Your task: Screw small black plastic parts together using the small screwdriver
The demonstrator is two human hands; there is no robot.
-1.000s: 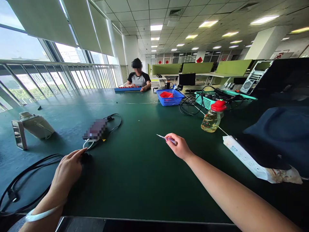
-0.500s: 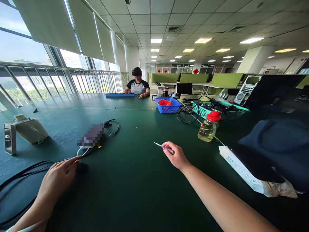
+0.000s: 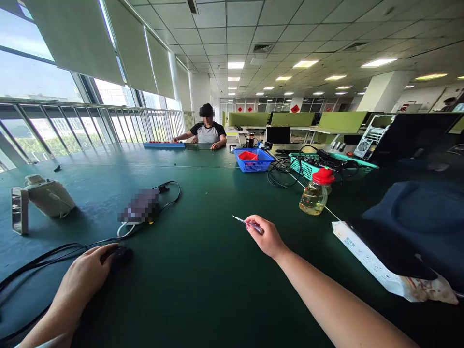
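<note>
While left hand (image 3: pixel 87 271) obscures dark object (image 3: pixel 124 253) (unclear) | right hand (image 3: pixel 267 237) holds tool (image 3: pixel 257 228)

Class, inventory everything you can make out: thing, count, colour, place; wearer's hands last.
Table: one, dark green, foreground
Slim tool: one, silver-tipped, centre
Likely mouse: one, black, lower left
Blurred device: one, purplish, left
Loose cables: several, black, left
Boxy object: one, beige, left
Bottle: one, red lid, right of centre
Basket: one, blue, beyond centre
Small tray: one, red, inside blue basket
Second basket: one, teal, farther right
Long tray: one, blue, far side
Pack: one, white, right
Cloth item: one, navy, right
Computer case: one, silver, far right
Partitions: three, green, background
Railing: one, grey, left
Seated person: one, grey-black shirt, across table
Left hand: one, bare, at mouse
Right hand: one, bare, holding tool
</note>
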